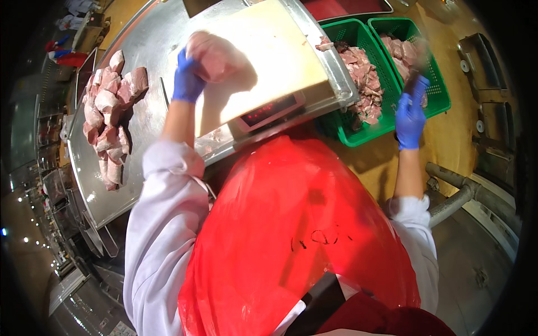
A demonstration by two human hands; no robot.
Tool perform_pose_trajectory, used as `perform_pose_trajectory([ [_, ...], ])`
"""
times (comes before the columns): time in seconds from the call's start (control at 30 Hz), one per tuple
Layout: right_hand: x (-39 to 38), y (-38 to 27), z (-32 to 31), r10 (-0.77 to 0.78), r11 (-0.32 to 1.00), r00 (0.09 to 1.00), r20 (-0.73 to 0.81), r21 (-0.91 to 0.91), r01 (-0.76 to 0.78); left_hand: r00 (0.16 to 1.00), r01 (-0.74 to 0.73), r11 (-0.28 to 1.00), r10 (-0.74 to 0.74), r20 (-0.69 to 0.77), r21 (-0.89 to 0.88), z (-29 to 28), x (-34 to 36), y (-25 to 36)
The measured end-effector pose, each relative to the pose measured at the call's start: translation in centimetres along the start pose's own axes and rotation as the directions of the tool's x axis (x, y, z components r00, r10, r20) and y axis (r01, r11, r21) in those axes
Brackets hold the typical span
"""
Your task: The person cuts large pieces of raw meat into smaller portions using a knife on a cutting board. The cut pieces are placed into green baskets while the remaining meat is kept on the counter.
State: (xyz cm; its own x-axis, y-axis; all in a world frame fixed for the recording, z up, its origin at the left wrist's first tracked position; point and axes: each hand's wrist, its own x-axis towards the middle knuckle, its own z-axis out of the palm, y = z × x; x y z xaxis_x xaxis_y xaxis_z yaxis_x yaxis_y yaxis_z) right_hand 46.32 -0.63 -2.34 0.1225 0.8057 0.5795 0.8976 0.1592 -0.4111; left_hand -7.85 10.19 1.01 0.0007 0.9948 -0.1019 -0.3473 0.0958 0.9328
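Left hand (187, 78), blue-gloved, was up over the cream cutting board (269, 61) on the steel surface (145, 39), grip closed around a pink meat chunk (216, 55). The chunk was blurred, held just above the board's left part; could not tell if it touched the board.

Right hand (411, 115), also blue-gloved, was out to the right over the near edge of the right green basket (434, 84). Something dark and blurred stuck up from it, possibly a meat piece; grip looked closed on it but could not tell for sure.

Two green baskets sat side by side on the floor to the right of the surface, both loaded with cut pink meat. The left green basket (358, 131) was just beside the scale.

A scale with a red display (269, 110) sat at the near edge under the board.

Far left on the surface lay a pile of raw meat pieces (109, 112), well apart from the board.

The person wore a red plastic apron (291, 235) over white sleeves (162, 224). Grey pipes (457, 193) ran along the floor at right.
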Motion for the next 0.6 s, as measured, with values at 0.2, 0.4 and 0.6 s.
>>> perform_pose_trajectory([
  [0.2,0.5,4.1,-1.1,0.096,0.958,0.924,0.371,-0.288,0.016,0.961,-0.245,0.883,0.275,-0.016,0.400,-6.9,-7.7,-0.9],
  [0.4,3.1,5.1,2.8,-0.144,0.977,0.956,0.257,-0.120,0.179,0.864,-0.304,0.669,0.493,-0.099,0.678,-1.5,-6.8,-4.8],
  [0.6,3.4,-1.7,4.5,0.328,0.654,0.804,0.497,0.495,-0.572,0.829,-0.063,0.684,0.442,-0.344,0.727,6.8,-11.8,-5.2],
])
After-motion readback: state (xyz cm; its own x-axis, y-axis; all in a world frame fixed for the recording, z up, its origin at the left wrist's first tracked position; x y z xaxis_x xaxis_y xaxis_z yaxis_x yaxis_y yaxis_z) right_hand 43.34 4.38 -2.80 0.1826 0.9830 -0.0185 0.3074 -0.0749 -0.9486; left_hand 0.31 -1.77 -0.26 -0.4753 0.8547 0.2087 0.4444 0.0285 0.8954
